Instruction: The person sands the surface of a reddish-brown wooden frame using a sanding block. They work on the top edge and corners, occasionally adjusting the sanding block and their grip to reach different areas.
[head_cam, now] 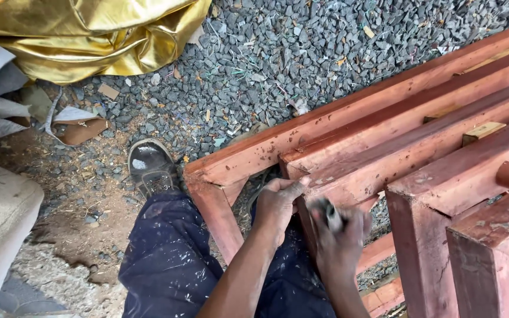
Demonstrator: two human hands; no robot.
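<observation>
The left hand [278,203] rests on the end of a reddish-brown stained wooden frame [349,138], fingers curled over the edge of an inner rail, thumb lying along its top face; it steadies the wood and pinches nothing. The right hand [340,235], just beside the left and slightly nearer the body, is closed around a small dark object [330,213], blurred; its kind cannot be told. The frame lies on grey gravel [278,53], running from both hands up and away to the right, with several parallel rails and posts. Judgement: the frame is stiff, heavy and awkward for one person; the stain coat looks dull and patchy, so grip should be fair, though edges are square and may carry splinters. Best hold appears to be at a corner joint or around a rail, near where the left hand sits. Beyond the left hand, a worn shoe [151,166] stands on the gravel; farther out lies crumpled gold fabric [89,35].
</observation>
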